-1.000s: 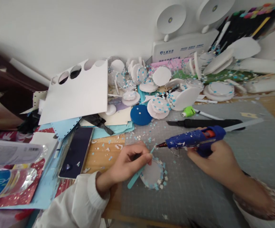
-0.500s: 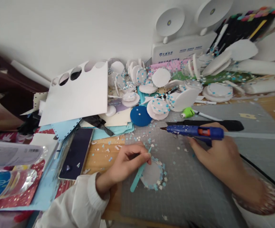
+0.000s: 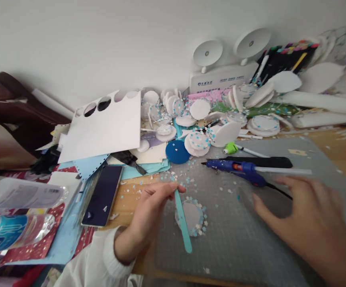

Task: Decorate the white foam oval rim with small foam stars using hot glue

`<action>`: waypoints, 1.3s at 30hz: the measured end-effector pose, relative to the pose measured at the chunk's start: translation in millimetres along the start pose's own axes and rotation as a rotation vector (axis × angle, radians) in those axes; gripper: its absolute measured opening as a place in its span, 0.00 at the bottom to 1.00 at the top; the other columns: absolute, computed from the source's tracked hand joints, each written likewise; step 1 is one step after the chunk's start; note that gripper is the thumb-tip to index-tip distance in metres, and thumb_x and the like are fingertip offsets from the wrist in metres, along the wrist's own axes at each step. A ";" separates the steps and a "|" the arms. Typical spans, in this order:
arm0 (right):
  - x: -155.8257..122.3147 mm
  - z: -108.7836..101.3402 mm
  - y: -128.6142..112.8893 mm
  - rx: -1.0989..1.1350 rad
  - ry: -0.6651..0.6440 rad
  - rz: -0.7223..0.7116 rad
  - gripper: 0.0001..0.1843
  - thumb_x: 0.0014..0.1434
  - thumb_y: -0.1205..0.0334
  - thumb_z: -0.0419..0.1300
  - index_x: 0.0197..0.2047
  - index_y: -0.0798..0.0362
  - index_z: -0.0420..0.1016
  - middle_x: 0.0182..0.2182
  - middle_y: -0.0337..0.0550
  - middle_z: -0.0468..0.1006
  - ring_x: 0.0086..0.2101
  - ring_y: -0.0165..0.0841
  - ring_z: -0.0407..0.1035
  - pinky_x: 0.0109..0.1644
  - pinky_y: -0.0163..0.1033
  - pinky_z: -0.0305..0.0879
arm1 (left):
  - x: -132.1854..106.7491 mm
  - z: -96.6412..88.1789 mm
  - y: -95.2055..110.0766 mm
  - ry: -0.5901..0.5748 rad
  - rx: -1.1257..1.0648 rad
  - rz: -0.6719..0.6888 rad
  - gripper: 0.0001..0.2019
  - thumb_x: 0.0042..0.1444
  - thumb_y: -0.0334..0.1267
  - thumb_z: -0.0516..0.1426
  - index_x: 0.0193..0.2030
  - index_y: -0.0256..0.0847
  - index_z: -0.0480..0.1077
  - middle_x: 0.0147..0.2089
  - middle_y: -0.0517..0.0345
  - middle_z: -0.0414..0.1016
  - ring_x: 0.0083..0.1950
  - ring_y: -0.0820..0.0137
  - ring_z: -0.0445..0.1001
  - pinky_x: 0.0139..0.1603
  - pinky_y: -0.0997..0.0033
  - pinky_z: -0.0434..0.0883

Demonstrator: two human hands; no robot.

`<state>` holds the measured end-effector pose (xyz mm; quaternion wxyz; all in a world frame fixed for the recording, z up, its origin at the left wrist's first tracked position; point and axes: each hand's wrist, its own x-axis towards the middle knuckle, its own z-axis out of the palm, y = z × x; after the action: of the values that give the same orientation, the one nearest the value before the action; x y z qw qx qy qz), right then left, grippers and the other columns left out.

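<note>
Between the thumb and fingers of my left hand (image 3: 157, 203) are teal tweezers (image 3: 184, 225), pinched near one end. Their broad end points toward me, over a white disc (image 3: 193, 214) edged with small pale-blue and white flower pieces. That disc lies on the grey cutting mat (image 3: 226, 247). My right hand (image 3: 307, 215) is blurred and empty, thumb and fingers apart. Just beyond it a blue hot glue gun (image 3: 240, 167) rests on the mat, nozzle to the left, with a clear glue stick (image 3: 283, 170) out of its back.
A black flat tool (image 3: 271, 162) lies behind the glue gun. Further back are a green-capped pen (image 3: 231, 148), a dark blue disc (image 3: 177, 152) and several white foam discs (image 3: 199, 109). To the left are a phone (image 3: 102, 197), a white board (image 3: 107, 127) and a bottle (image 3: 14, 231).
My right hand has let go of the glue gun, now lying on the mat, and moved right. The tweezers have turned in my left hand, their broad end swinging right. The view has shifted slightly.
</note>
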<state>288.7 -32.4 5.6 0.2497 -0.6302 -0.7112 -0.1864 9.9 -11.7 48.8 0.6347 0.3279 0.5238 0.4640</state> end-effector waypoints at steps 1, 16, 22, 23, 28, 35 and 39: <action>-3.8 -7.2 -3.4 0.023 0.016 -0.004 0.23 0.58 0.41 0.51 0.41 0.54 0.67 0.34 0.56 0.74 0.36 0.54 0.69 0.41 0.59 0.68 | -4.2 1.9 0.8 0.007 0.007 0.002 0.09 0.49 0.41 0.64 0.24 0.39 0.80 0.28 0.57 0.81 0.34 0.71 0.72 0.39 0.74 0.67; 33.4 -37.0 -84.9 0.603 0.192 -0.889 0.15 0.63 0.73 0.48 0.38 0.57 0.77 0.35 0.48 0.81 0.40 0.36 0.75 0.46 0.40 0.75 | -40.2 24.0 -0.3 -0.038 0.253 0.136 0.14 0.54 0.42 0.61 0.20 0.39 0.77 0.24 0.57 0.78 0.31 0.67 0.75 0.40 0.68 0.70; 34.3 -23.5 -85.2 0.624 0.245 -0.927 0.14 0.62 0.73 0.48 0.37 0.56 0.75 0.34 0.50 0.81 0.40 0.37 0.76 0.45 0.42 0.76 | -38.9 19.1 -4.7 -0.044 0.328 0.153 0.18 0.54 0.42 0.60 0.15 0.38 0.70 0.19 0.60 0.71 0.27 0.71 0.68 0.35 0.71 0.66; 33.9 -22.1 -85.0 0.632 0.252 -0.932 0.14 0.62 0.74 0.47 0.36 0.57 0.74 0.34 0.50 0.81 0.40 0.37 0.76 0.45 0.42 0.76 | -37.5 19.3 -6.5 -0.034 0.343 0.143 0.19 0.54 0.42 0.60 0.14 0.38 0.68 0.18 0.61 0.67 0.26 0.72 0.66 0.33 0.71 0.64; 25.3 -15.5 -75.8 0.630 0.221 -0.867 0.13 0.61 0.76 0.48 0.34 0.57 0.73 0.35 0.51 0.81 0.38 0.36 0.76 0.40 0.41 0.78 | -31.1 16.6 -2.7 -0.116 0.483 0.119 0.21 0.57 0.45 0.56 0.17 0.38 0.67 0.20 0.59 0.67 0.27 0.71 0.66 0.32 0.71 0.64; 23.9 8.3 -52.7 0.808 0.236 -0.433 0.15 0.55 0.77 0.60 0.44 0.52 0.70 0.34 0.44 0.79 0.31 0.32 0.76 0.31 0.39 0.76 | -15.5 -71.6 34.7 0.403 1.186 0.571 0.23 0.56 0.48 0.57 0.56 0.41 0.68 0.43 0.50 0.73 0.44 0.61 0.72 0.48 0.61 0.70; 25.5 11.9 -53.9 0.822 0.286 -0.288 0.20 0.51 0.78 0.64 0.45 0.50 0.70 0.33 0.41 0.79 0.31 0.34 0.76 0.33 0.42 0.76 | -3.0 -130.1 27.0 0.748 1.684 0.397 0.39 0.49 0.57 0.58 0.61 0.30 0.61 0.54 0.33 0.67 0.56 0.43 0.66 0.56 0.44 0.64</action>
<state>231.8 -12.4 13.6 0.5464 -0.3412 -0.7649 -0.0066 -122.8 -14.0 43.5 -0.1113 0.5916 0.7912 0.1073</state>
